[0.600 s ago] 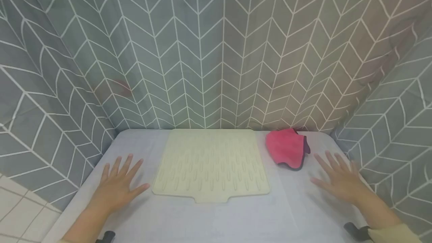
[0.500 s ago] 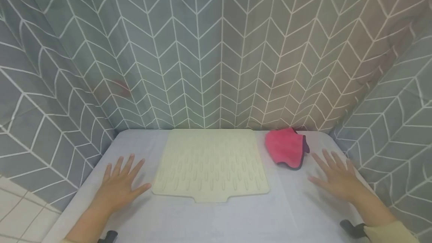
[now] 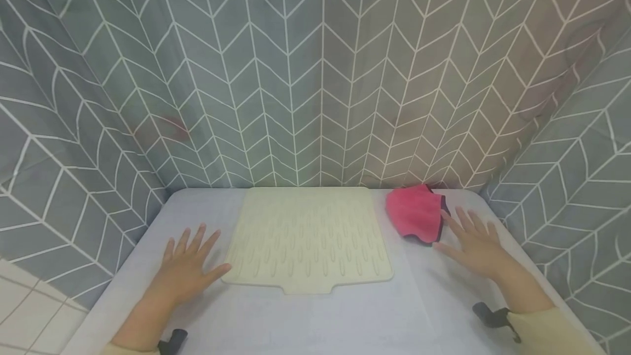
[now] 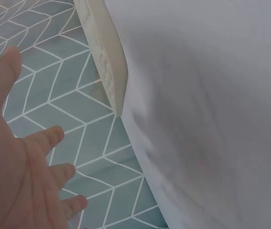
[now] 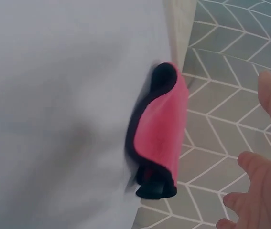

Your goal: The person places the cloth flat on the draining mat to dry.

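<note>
A cream ribbed mat (image 3: pixel 308 234) with rows of raised ridges and a tab at its near edge lies flat on the table. To its right rests a crumpled pink cloth (image 3: pixel 414 213) with a dark border, also visible in the right wrist view as a curled pink cloth (image 5: pixel 161 129). My left hand (image 3: pixel 184 273), fingers spread, hovers by the mat's near left corner; its thumb overlaps that corner in the head view. Beside the cloth, my right hand (image 3: pixel 473 245) is spread, its fingertips overlapping the cloth's dark edge. Neither hand holds anything.
A white cloth-covered table (image 3: pixel 345 322) carries these things. Grey curtains with white chevron lines (image 3: pixel 305 81) stand behind and on both sides. Pale floor tiles (image 3: pixel 34 311) show at the lower left. Dark wrist mounts (image 3: pixel 490 315) sit under both forearms.
Both hands have moved inward and slightly forward, the left towards the mat's corner and the right towards the pink cloth. The mat and cloth stay in place.
</note>
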Motion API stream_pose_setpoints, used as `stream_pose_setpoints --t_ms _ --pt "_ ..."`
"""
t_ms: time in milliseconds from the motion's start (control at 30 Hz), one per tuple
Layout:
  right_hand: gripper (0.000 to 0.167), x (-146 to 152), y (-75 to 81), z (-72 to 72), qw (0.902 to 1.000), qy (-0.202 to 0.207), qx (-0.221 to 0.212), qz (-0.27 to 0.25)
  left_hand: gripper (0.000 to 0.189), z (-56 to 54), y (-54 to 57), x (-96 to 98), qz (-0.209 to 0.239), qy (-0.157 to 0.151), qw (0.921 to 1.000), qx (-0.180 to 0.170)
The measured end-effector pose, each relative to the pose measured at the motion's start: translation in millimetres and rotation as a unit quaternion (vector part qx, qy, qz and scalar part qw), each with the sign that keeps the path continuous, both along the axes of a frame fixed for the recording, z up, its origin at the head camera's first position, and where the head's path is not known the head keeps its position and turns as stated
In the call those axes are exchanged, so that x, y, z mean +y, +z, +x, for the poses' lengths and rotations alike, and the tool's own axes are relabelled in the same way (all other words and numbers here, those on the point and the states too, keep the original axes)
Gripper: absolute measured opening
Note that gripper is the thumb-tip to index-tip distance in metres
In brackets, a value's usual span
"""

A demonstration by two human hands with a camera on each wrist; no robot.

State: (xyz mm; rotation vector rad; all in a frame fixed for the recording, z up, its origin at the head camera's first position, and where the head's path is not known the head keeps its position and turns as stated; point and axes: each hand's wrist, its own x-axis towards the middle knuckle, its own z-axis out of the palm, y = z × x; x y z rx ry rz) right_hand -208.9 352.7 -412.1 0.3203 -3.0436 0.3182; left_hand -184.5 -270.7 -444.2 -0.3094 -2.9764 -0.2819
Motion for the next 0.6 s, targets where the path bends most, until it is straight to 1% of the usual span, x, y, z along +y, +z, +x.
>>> stream_pose_setpoints --t_ms 233,500,600 --pt "0.092 -12 3.1 -18.5 0.9999 -0.006 -0.004 -0.010 0.089 -1.9 -0.7 7.3 0.026 0.004 0.9994 -0.021" --pt "0.092 -18 4.1 -41.4 0.9990 0.000 -0.014 -0.041 0.090 -6.7 0.1 9.9 0.055 0.006 0.9960 -0.070" --pt "0.091 -19 3.1 -48.9 0.9976 0.006 -0.020 -0.066 0.092 -9.1 -0.3 9.2 0.067 0.006 0.9935 -0.092"
